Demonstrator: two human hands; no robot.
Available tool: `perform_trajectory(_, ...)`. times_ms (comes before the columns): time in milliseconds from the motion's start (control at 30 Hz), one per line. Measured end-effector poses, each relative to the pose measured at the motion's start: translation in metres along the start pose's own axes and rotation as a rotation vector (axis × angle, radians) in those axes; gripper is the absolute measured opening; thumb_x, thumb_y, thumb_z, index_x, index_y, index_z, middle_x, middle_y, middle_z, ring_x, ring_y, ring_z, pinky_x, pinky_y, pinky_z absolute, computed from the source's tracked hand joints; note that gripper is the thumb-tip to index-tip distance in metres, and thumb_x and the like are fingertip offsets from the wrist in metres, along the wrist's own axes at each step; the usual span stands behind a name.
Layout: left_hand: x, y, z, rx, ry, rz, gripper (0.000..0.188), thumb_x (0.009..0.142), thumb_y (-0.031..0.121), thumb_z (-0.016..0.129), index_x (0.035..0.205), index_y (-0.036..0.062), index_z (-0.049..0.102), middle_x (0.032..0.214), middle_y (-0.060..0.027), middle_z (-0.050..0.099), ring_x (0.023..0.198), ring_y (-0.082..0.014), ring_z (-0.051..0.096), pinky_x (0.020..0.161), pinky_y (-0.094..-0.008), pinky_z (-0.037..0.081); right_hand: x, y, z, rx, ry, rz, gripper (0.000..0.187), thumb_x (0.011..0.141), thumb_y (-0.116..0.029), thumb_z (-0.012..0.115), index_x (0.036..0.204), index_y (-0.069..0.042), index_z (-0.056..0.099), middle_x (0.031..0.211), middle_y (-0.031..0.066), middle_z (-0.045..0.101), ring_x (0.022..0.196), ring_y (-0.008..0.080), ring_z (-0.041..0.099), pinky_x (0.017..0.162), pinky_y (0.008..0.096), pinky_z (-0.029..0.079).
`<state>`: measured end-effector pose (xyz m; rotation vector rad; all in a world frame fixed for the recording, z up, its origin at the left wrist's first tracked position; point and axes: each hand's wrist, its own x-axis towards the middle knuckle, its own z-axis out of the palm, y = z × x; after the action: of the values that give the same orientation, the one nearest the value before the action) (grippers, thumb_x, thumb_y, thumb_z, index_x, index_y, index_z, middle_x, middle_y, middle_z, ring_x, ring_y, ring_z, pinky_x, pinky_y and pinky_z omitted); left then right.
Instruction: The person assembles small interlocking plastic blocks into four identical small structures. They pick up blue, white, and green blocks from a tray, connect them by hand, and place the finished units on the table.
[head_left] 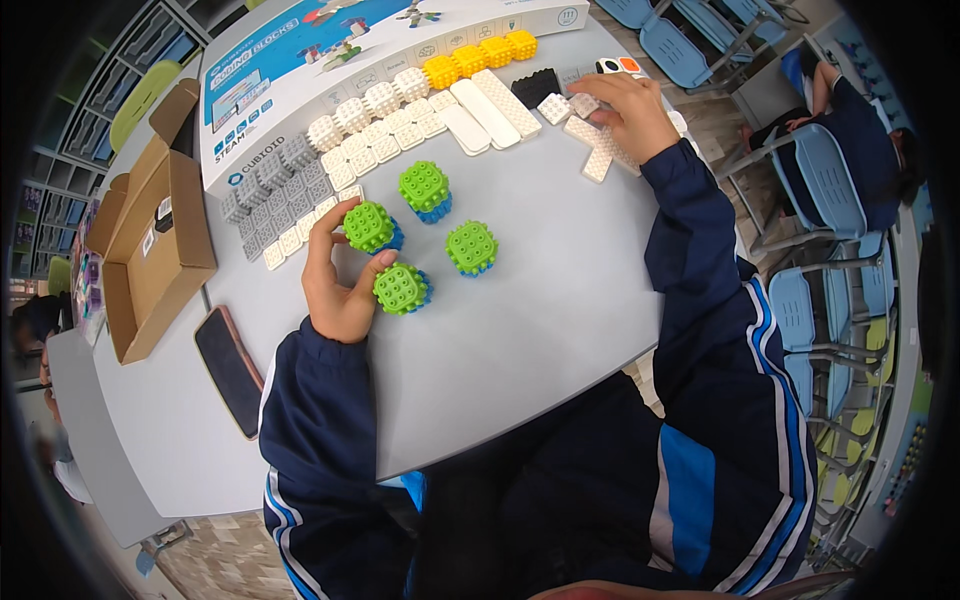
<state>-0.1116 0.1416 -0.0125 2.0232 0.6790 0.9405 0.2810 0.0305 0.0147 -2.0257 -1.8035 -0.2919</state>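
Note:
Four-sided clusters of studded green blocks on blue ones stand on the grey table. My left hand [337,287] curls round the upper-left green-and-blue block [370,228], its thumb also close against the lower-left block [401,289]. Two more such blocks, one behind [424,186] and one to the right [472,248], stand apart from the hand. At the far right, my right hand [640,112] reaches down with bent fingers round a small white block [583,104]. Another small white block [555,109] sits just left of it, and flat white connector pieces [597,160] lie under the palm.
Behind are rows of grey blocks [270,175], white blocks [382,98], yellow blocks [470,60], long white plates [487,114] and black pieces [537,88]. A large box [225,140] backs them. At left are an open cardboard box [185,255] and a phone [229,370].

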Motion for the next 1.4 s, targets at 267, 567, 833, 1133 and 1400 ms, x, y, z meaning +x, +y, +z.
perform_trajectory(267, -0.001, -0.002, 0.0, 0.008, 0.02, -0.018, 0.058, 0.08, 0.0, 0.079, 0.132, 0.0023, 0.054, 0.121, -0.0074, 0.062, 0.107, -0.0178, 0.059, 0.098, -0.032, 0.043, 0.0, 0.002, 0.002, 0.001, 0.001, -0.025, 0.045, 0.08, 0.009, 0.067, 0.117, -0.016, 0.068, 0.11, 0.0026, 0.069, 0.106, 0.0211, 0.062, 0.099, 0.0388, 0.03)
perform_trajectory(567, 0.0, 0.003, 0.003, -0.049, 0.05, -0.041, 0.056, 0.078, 0.002, 0.08, 0.129, 0.0036, 0.057, 0.113, -0.0076, 0.066, 0.103, -0.0172, 0.06, 0.096, -0.0323, 0.042, 0.007, -0.012, -0.02, 0.235, 0.208, -0.097, 0.035, 0.085, -0.01, 0.072, 0.119, -0.012, 0.064, 0.109, 0.0068, 0.067, 0.106, 0.0238, 0.061, 0.097, 0.0393, 0.041)
perform_trajectory(833, 0.001, 0.004, 0.003, -0.032, 0.05, -0.034, 0.056, 0.078, 0.001, 0.079, 0.129, 0.0042, 0.057, 0.111, -0.0079, 0.066, 0.103, -0.0161, 0.06, 0.096, -0.0318, 0.042, -0.001, -0.052, -0.016, 0.276, -0.16, -0.467, 0.043, 0.08, -0.023, 0.08, 0.116, -0.005, 0.066, 0.111, 0.0084, 0.068, 0.108, 0.0259, 0.062, 0.103, 0.0434, 0.038)
perform_trajectory(1133, 0.0, 0.005, 0.003, -0.058, 0.042, -0.051, 0.055, 0.08, 0.001, 0.079, 0.129, 0.0029, 0.056, 0.11, -0.0068, 0.066, 0.1, -0.0158, 0.059, 0.096, -0.0318, 0.043, 0.004, -0.023, -0.011, 0.156, 0.107, -0.237, 0.029, 0.087, -0.023, 0.072, 0.115, -0.013, 0.07, 0.112, 0.0028, 0.069, 0.112, 0.0233, 0.058, 0.098, 0.0407, 0.035)
perform_trajectory(1400, 0.0, 0.005, 0.004, -0.064, 0.043, -0.045, 0.053, 0.081, 0.003, 0.079, 0.129, 0.0026, 0.057, 0.11, -0.0067, 0.065, 0.1, -0.0156, 0.059, 0.095, -0.0318, 0.043, 0.001, -0.012, 0.008, 0.003, 0.064, -0.136, 0.025, 0.092, -0.02, 0.067, 0.116, -0.014, 0.073, 0.115, 0.0038, 0.07, 0.116, 0.0237, 0.058, 0.1, 0.04, 0.037)
